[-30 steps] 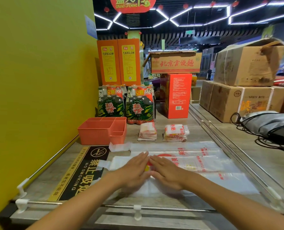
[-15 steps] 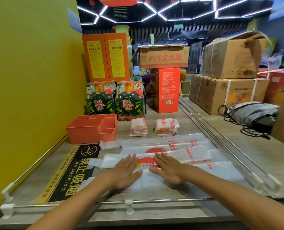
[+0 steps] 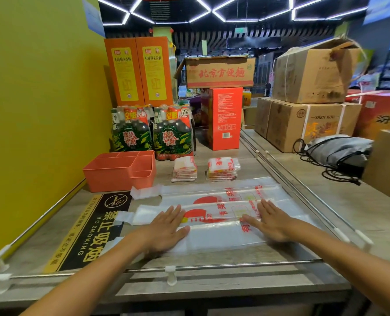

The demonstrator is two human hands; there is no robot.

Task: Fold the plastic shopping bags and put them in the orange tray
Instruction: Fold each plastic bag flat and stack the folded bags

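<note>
Plastic shopping bag point(image 3: 216, 238) lies flat under left hand point(image 3: 166, 226) and right hand point(image 3: 272, 221), each grip open-palmed.

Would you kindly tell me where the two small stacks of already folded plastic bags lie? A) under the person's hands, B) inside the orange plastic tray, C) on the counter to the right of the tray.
C: both stacks of folded plastic bags lie on the counter, right of the orange plastic tray, in front of the bottle packs.

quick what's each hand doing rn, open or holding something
Left hand: open, flat on the near plastic bag.
Right hand: open, flat on the same bag.
</note>
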